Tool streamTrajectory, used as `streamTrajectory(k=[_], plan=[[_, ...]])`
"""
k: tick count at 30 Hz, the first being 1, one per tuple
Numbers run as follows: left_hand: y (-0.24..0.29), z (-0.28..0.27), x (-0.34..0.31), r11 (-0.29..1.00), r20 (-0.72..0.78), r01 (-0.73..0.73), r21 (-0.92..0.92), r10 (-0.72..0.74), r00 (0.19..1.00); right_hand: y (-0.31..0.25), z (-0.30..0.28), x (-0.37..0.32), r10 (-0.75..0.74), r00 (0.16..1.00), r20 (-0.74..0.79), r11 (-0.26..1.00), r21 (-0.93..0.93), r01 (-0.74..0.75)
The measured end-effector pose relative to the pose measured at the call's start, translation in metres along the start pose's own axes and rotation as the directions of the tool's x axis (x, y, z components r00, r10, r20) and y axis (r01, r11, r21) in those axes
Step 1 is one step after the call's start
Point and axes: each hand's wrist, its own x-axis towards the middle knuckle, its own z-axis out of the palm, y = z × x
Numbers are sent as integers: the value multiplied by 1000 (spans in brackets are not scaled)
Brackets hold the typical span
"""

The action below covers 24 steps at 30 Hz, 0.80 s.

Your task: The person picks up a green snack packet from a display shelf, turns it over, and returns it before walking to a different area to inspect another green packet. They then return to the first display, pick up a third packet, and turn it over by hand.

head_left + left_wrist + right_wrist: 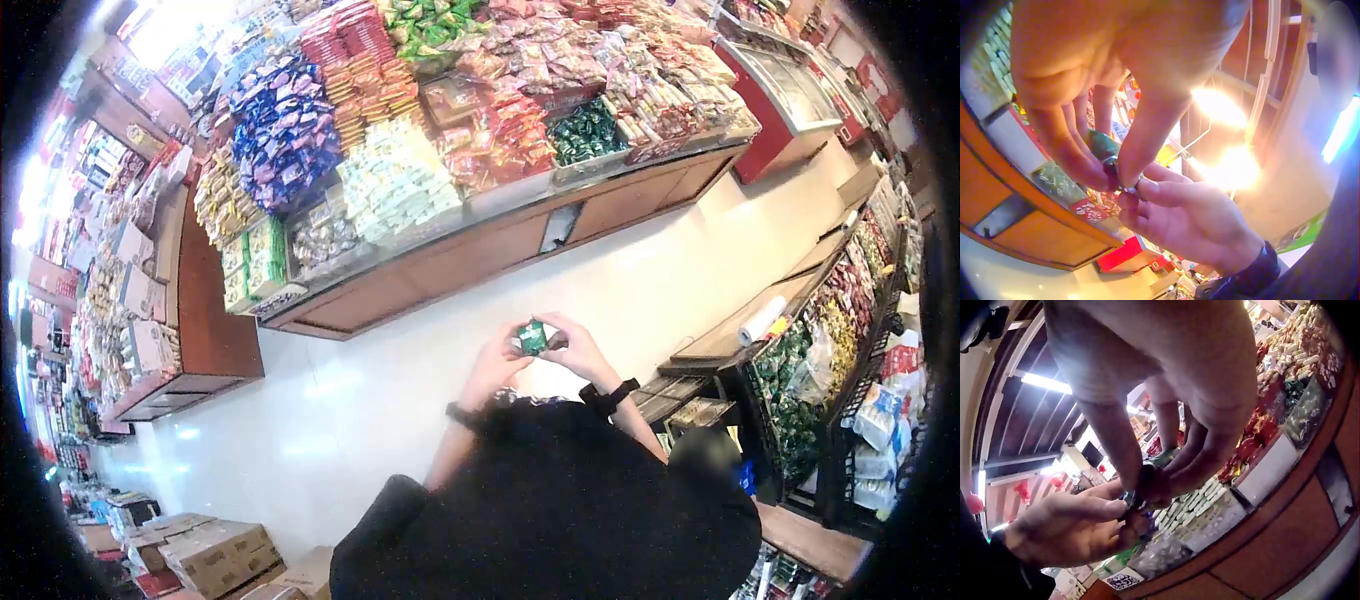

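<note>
Both hands meet in front of the body around a small green packet (pixel 532 338). In the head view the left hand (pixel 497 359) pinches its left side, and the right hand (pixel 575 352) pinches its right side. The left wrist view has the left hand (pixel 1097 81) above, thumb and finger closed on the green packet (pixel 1103 145), with the right hand (pixel 1194 215) touching from below. In the right wrist view the right hand (pixel 1160 375) grips a dark part of the packet, while the left hand (pixel 1072 528) holds it from the lower left. Fingers hide much of the packet.
A long counter (pixel 400 290) piled with wrapped sweets stands ahead. Another wooden display (pixel 215 320) is at left, with cardboard boxes (pixel 222 555) below it. At right are a red freezer (pixel 765 120), shelves of packets and a white roll (pixel 762 321). Pale floor (pixel 370 400) lies between.
</note>
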Motion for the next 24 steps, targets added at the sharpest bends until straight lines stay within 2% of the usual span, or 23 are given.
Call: streamTrajectory(k=[3,5,6,8,9,12,13,16,17,20,22,24], plan=[[6,-22,67,992,124,104,-73,-95,988,-14,-26,46,-5,999,-37,999,-49,3],[14,-29,113,989,164,16,-145,8,986,-25,-47,77,-51,996,-72,998,-37,48],[17,-30,128,983,183,-11,-184,45,982,-27,-57,91,-27,996,-90,998,-54,22],[19,-30,160,988,200,20,-153,11,980,-24,-72,106,49,991,-124,996,-68,-58],[32,-31,175,990,254,11,-141,26,967,-21,-76,112,51,981,-186,998,-36,-59],[51,-26,207,1000,296,21,12,-24,955,-21,-95,126,9,968,-250,997,-73,-28],[42,-22,218,992,320,36,-119,4,948,-17,-101,130,26,963,-270,995,-88,-52],[22,-15,252,994,335,84,-63,-58,940,-6,-118,145,111,948,-298,993,5,-114],[17,-10,264,990,337,108,-90,-71,939,1,-126,153,89,949,-304,995,-10,-97],[10,-3,302,995,330,84,-61,-59,942,8,-151,176,57,945,-322,998,-21,-67],[14,6,328,1000,315,8,-2,-7,949,19,-169,189,86,929,-359,995,-11,-96],[11,13,359,999,307,-2,-47,16,952,40,-187,210,97,913,-396,995,17,-98]])
